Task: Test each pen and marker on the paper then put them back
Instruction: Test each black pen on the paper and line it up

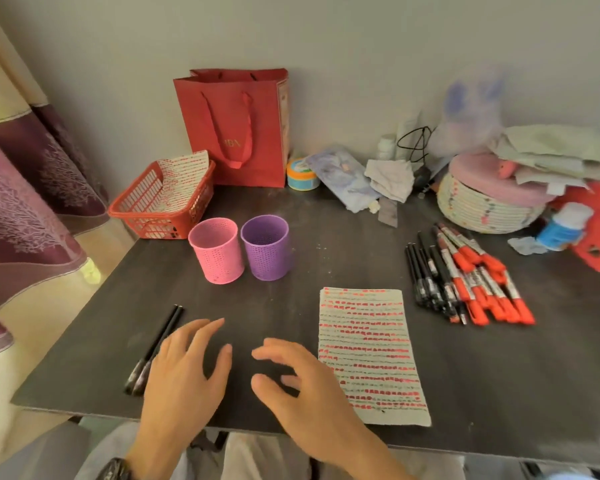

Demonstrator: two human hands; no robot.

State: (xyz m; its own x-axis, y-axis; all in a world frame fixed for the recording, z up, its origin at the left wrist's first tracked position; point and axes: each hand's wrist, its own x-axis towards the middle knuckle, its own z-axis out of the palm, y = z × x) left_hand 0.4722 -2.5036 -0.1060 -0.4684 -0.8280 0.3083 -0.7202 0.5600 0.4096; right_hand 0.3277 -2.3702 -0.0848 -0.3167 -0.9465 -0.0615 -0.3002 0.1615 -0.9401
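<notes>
A sheet of paper (369,355) covered in rows of red and dark marks lies on the dark table (326,258) at front right. A pile of black pens (426,277) and red-capped markers (482,282) lies to its right. Two black pens (155,349) lie side by side at front left. A pink mesh cup (216,250) and a purple mesh cup (267,247) stand behind them. My left hand (184,368) hovers open beside the two pens, touching nothing I can tell. My right hand (298,379) hovers open left of the paper, holding nothing.
A red basket (153,206) holding a marked sheet sits at back left, a red paper bag (238,126) behind it. A round woven box (482,199), cloths, bottles and a small tub (302,174) crowd the back right. A curtain hangs at left.
</notes>
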